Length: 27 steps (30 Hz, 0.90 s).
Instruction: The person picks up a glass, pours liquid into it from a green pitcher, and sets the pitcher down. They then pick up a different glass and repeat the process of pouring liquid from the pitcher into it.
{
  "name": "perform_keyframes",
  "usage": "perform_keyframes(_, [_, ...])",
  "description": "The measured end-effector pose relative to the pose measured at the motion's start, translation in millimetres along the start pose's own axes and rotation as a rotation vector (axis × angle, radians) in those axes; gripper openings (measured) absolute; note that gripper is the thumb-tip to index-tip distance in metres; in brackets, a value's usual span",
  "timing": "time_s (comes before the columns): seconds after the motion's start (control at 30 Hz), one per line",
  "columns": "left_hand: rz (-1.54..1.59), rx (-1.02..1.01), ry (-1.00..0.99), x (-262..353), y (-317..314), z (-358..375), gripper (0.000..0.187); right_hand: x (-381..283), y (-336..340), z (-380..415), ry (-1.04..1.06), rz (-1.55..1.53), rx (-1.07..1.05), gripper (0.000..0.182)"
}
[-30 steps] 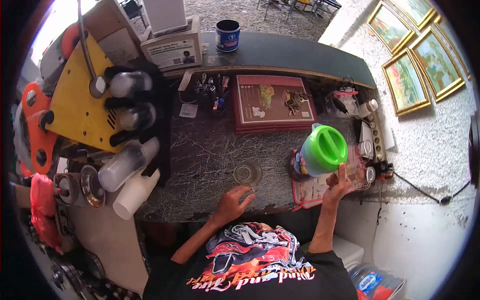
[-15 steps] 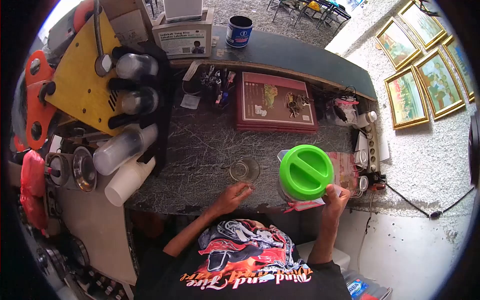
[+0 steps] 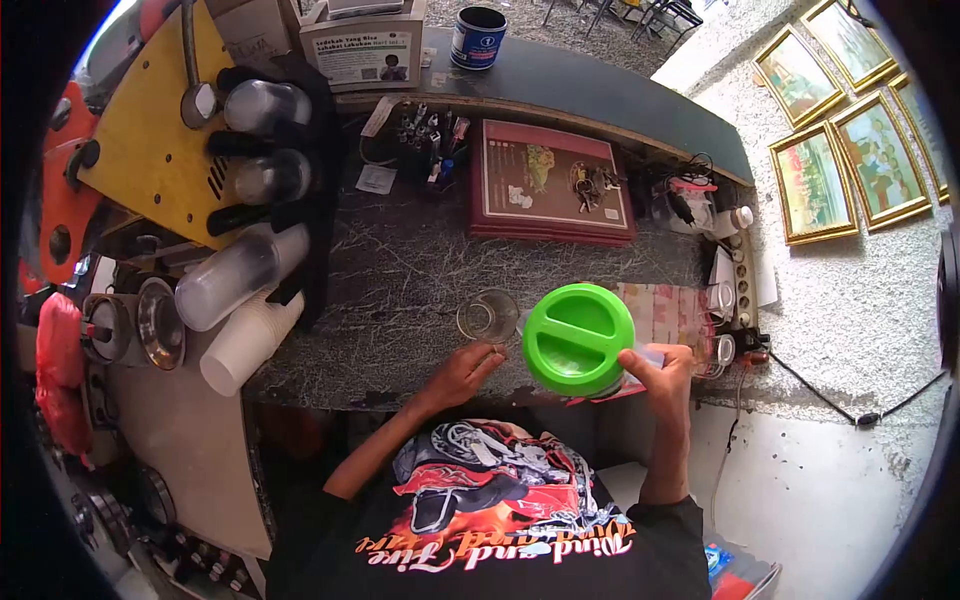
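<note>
My right hand [image 3: 665,380] is closed around the handle of a clear pitcher with a bright green lid [image 3: 578,340]. The lid hides most of the pitcher's body, and its spout side points left toward a clear drinking glass [image 3: 487,316]. That glass stands on the dark, scratched counter [image 3: 400,300]. Just below its near side is my left hand [image 3: 462,377], fingers loosely stretched toward the glass and holding nothing. Right of the pitcher lies a pink patterned sheet [image 3: 665,315], partly covered by it.
Maroon menu books [image 3: 550,185] with keys on top lie at the back. Stacked plastic cups [image 3: 235,275] and white paper cups [image 3: 250,340] jut in from the left. A blue can [image 3: 478,40] stands on the raised ledge. Jars and a power strip [image 3: 742,290] line the right edge.
My right hand has moved the pitcher left, bringing it close to the glass. My left hand stays near the glass, and the camera view has shifted slightly.
</note>
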<state>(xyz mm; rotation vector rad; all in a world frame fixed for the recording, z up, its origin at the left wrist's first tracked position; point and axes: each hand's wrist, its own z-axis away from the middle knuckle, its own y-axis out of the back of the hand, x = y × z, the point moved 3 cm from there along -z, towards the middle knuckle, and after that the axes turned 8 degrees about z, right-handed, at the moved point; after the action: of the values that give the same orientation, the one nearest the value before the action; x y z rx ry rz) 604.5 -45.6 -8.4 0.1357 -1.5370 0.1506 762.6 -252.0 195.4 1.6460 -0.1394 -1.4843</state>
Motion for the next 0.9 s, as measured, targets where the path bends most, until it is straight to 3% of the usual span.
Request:
perform_keyframes(0.3, [-0.131,0.016,-0.005,-8.1,0.9,1.5,0.033,-28.9,-6.9,-6.1,-0.025,0.108,-0.072,0.048])
perform_keyframes(0.9, [-0.067,0.026,0.036,2.7,2.8,1.4,0.037,-37.5,-7.9,-18.2,-0.039,0.227,-0.201,0.046])
